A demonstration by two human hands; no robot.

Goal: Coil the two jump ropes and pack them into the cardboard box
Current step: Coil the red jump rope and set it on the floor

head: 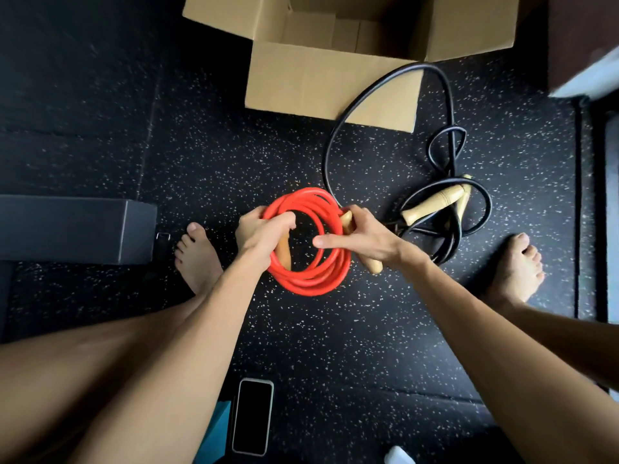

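Observation:
The red jump rope (315, 279) is wound into a round coil of several loops, held above the speckled floor. My left hand (259, 231) grips the coil's left side together with one wooden handle. My right hand (361, 237) holds the coil's right side and the other wooden handle, its index finger stretched across the opening. The black jump rope (449, 135) lies loose and tangled on the floor to the right, its two wooden handles (435, 204) side by side, one loop resting against the open cardboard box (321, 82) at the top.
My bare feet rest on the black rubber floor at left (197, 256) and right (517, 266). A dark box (73, 229) lies at the left. A phone (253, 416) lies face up between my legs. A wall base runs along the right edge.

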